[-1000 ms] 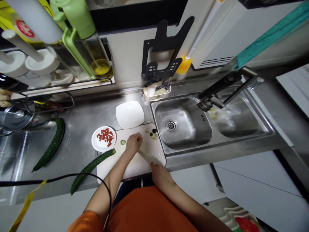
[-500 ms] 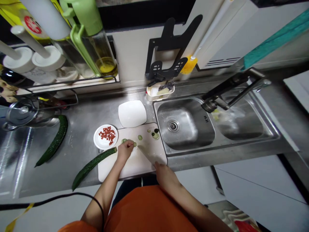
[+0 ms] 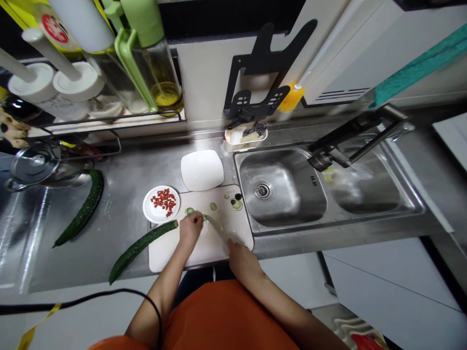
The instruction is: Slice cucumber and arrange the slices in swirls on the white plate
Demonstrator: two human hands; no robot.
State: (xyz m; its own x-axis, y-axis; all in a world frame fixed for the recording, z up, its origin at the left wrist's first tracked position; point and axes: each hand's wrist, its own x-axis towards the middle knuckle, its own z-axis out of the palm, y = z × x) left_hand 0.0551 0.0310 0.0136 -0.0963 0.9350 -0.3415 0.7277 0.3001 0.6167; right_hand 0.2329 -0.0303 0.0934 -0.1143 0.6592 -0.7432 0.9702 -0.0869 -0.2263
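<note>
My left hand (image 3: 191, 227) is closed, its fingertips pinching a small cucumber slice (image 3: 204, 217) above the white cutting board (image 3: 204, 250). My right hand (image 3: 241, 260) grips the handle of a knife (image 3: 218, 230), whose blade points up and left, its tip at the slice. Other slices lie on the board: one (image 3: 188, 211) just behind my left hand, one (image 3: 213, 206) further right, and several pieces (image 3: 236, 204) with dark ends near the right edge. A long cucumber (image 3: 142, 248) rests with its cut end on the board's left side.
A white plate of red diced bits (image 3: 149, 206) stands left of the board, and a white square plate (image 3: 202, 170) behind it. Another cucumber (image 3: 82, 211) lies farther left. The double sink (image 3: 284, 194) with its faucet (image 3: 350, 138) is on the right. A cable (image 3: 91, 295) crosses the lower left.
My right hand and the knife have shifted slightly left, with the blade tip now against the slice in my left hand. The whole view has moved a little.
</note>
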